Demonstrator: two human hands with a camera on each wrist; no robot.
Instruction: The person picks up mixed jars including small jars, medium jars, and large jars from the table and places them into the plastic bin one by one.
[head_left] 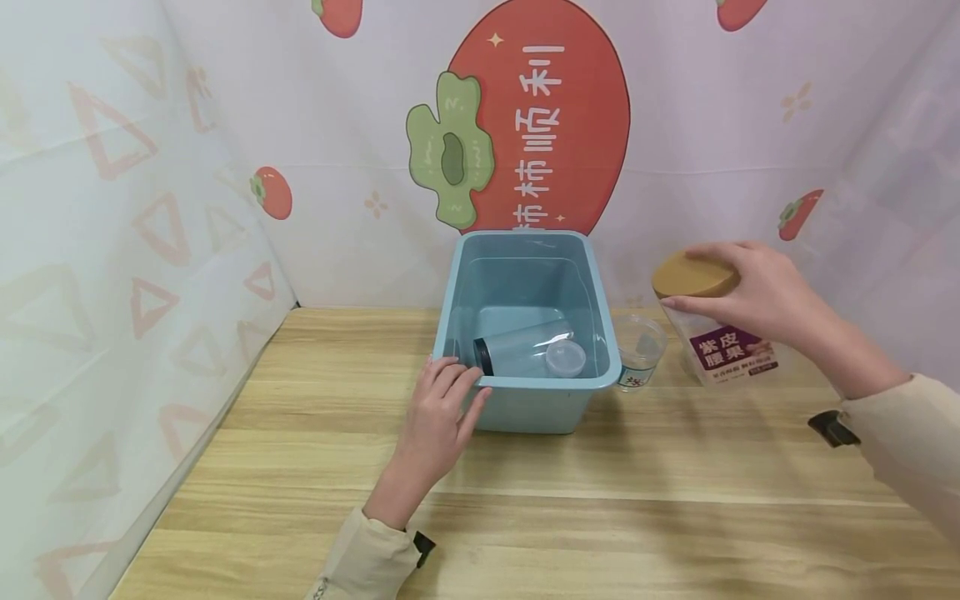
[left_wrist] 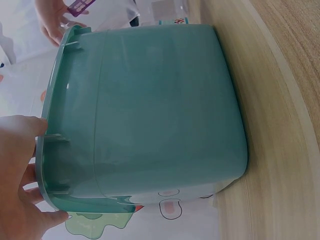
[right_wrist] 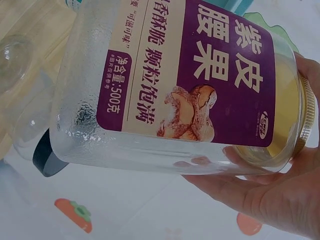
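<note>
My right hand [head_left: 765, 292] grips a clear plastic jar [right_wrist: 145, 100] by its gold lid [head_left: 693, 275]. A purple and cream cashew label [head_left: 735, 354] covers part of its side; the jar looks tilted and no nuts show through the wall. My left hand [head_left: 438, 417] holds the near left rim of a blue plastic bin [head_left: 525, 408], with fingers over the edge. Inside the bin lie a clear container [head_left: 517, 350] with a black lid, on its side, and a small round clear container [head_left: 566, 358].
A small clear cup [head_left: 641, 346] with a blue label stands just right of the bin. More clear plastic [right_wrist: 30, 120] and a dark curved piece [right_wrist: 47, 155] show beside the jar in the right wrist view. A printed cloth [head_left: 360, 125] hangs behind the wooden table [head_left: 322, 417].
</note>
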